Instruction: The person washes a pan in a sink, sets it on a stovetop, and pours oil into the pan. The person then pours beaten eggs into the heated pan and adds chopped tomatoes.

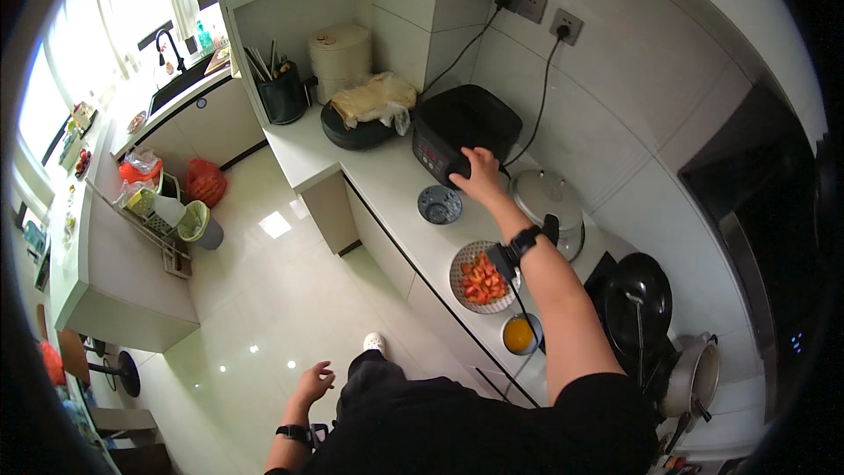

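Note:
My right hand (480,175) is stretched over the counter at the front right corner of a black box-shaped kitchen appliance (471,120). The fingers are spread, and I cannot tell whether they touch it. A red display and buttons glow on its front. Just below that hand sits a patterned blue bowl (440,204). Under my right forearm, a patterned plate (461,300) holds chopped tomatoes (482,280). Nearer to me stands a small metal bowl (537,326) of yellow-orange liquid, apparently beaten egg. My left hand (315,382) hangs over the floor with nothing in it, fingers loosely bent.
A lidded pot (544,194) stands behind my forearm, and a black wok (649,290) with a utensil lies to the right. Power cords (546,102) run up to wall sockets. A plastic-wrapped package (372,102) rests on a round black appliance (356,135). A bin (210,234) stands on the floor.

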The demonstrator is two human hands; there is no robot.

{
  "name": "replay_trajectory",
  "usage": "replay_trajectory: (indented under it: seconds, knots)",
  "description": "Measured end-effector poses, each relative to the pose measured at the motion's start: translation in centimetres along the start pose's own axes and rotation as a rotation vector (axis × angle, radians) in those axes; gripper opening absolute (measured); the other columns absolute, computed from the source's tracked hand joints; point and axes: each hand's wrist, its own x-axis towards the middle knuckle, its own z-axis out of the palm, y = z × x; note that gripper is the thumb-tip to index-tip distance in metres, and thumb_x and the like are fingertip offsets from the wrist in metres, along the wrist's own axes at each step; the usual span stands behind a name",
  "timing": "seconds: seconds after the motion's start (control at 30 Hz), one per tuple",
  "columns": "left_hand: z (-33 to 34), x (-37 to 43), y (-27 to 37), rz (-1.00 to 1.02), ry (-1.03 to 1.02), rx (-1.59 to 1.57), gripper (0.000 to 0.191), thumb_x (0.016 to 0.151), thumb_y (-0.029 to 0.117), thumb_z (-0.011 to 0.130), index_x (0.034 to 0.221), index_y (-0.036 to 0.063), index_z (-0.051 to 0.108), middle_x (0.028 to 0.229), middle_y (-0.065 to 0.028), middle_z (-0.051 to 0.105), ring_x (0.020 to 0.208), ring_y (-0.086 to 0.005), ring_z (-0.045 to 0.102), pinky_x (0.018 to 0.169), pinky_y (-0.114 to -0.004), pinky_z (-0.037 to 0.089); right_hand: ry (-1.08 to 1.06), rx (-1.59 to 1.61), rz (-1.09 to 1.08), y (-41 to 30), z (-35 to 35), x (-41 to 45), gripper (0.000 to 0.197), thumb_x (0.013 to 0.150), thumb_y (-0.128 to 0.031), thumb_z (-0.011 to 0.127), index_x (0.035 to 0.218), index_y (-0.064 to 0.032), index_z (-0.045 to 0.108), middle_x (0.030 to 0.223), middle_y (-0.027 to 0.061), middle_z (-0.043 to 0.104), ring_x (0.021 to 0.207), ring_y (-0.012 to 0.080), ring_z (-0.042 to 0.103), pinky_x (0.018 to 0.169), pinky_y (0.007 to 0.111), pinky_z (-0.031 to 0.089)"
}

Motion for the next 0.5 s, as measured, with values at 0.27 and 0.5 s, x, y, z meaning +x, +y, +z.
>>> replay_trajectory:
  seconds: [0.27,0.5]
  knots:
    - [-10.0,2.1,-6.9,-0.224,0.075,0.009,0.048,0.087,0.017,0.062,0.129,-0.0027,0.051,0.1,-0.0183,0.07,0.075,-0.0242,0.072,0.073,-0.035,0.056,-0.149,-0.412,0.316,0.5,5.1,10.3,0.087,0.068,-0.044,0.081,0.142,-0.0204,0.042,0.138,0.0161,0.036,0.126,0.0387,0.036,0.102,0.048,0.037]
    - [-12.2,6.9,-3.5,-0.227,-0.025,0.012,0.05,0.086,0.019,0.062,0.129,-0.0021,0.052,0.102,-0.017,0.07,0.077,-0.024,0.072,0.074,-0.035,0.056,-0.195,-0.416,0.239,-0.1,4.2,12.0,0.08,0.069,-0.037,0.083,0.138,-0.0144,0.048,0.14,0.0177,0.035,0.128,0.0391,0.033,0.104,0.051,0.033]
